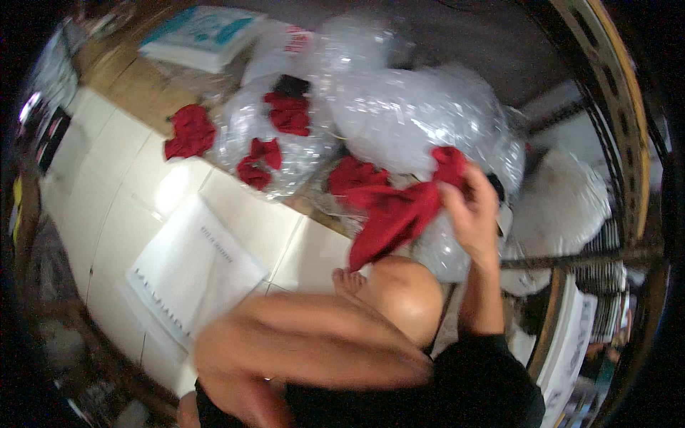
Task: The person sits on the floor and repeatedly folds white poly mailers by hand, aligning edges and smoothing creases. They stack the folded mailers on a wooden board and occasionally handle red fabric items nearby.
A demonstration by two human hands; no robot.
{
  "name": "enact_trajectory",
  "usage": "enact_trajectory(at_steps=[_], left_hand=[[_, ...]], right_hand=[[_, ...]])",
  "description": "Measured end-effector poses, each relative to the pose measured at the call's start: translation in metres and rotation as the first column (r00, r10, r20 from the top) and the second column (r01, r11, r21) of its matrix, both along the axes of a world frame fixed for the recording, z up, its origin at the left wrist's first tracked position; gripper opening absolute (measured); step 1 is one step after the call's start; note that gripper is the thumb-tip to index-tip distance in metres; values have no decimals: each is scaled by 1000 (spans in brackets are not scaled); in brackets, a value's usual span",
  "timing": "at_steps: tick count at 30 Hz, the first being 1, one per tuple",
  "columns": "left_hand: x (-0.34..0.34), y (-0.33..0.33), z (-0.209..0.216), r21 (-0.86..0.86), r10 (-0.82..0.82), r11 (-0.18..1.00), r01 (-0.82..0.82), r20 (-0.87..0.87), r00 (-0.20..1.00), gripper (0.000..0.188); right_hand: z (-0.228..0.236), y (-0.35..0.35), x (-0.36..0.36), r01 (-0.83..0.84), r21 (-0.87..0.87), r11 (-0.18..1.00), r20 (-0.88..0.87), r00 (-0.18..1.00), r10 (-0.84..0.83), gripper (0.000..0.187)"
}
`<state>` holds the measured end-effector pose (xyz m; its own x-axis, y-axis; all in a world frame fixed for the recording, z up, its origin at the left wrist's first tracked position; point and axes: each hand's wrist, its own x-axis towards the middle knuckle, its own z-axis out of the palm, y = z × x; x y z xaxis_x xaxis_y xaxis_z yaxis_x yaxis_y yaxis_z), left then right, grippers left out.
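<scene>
- In the head view, a big clear plastic bag [421, 107] bulges with pale contents too blurred to name; a second clear bag [300, 160] sits to its left and a third clear bag [560, 203] to its right.
- A white bag [267, 53] with red print stands behind the second bag, near a white-and-teal package [203, 39].
- The right hand [474, 210] pinches a dark red cloth [399, 217] by its upper end, thumb against fingers; the cloth hangs down and leftward in front of the big bag, above the knees.
- The left hand does not show, so its state cannot be told.
- Four other red pieces can be counted: two [289, 114] [258, 164] on the second bag, one [190, 132] just beside it, and one [353, 175] partly behind the held cloth.
- A black piece [292, 85] touches the upper red piece.
- One white printed sheet or bag [196, 260] lies on the pale tiled floor [107, 192].
- A perforated metal post [617, 71] rises at right.
</scene>
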<state>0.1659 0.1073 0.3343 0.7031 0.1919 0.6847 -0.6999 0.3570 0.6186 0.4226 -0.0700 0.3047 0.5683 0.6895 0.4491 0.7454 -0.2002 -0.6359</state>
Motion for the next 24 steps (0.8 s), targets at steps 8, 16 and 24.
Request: enact_trajectory(at_steps=[8, 16, 24], left_hand=[[31, -61, 43, -592, 76, 790, 159, 353, 933, 22], [22, -33, 34, -419, 241, 904, -85, 335, 911, 18], [23, 26, -2, 620, 696, 574, -535, -24, 718, 24]], right_hand=[[-50, -64, 105, 415, -142, 899, 613, 750, -250, 14], [-110, -49, 106, 361, -629, 688, 464, 885, -40, 28], [-52, 55, 22, -349, -502, 791, -49, 925, 376, 30]])
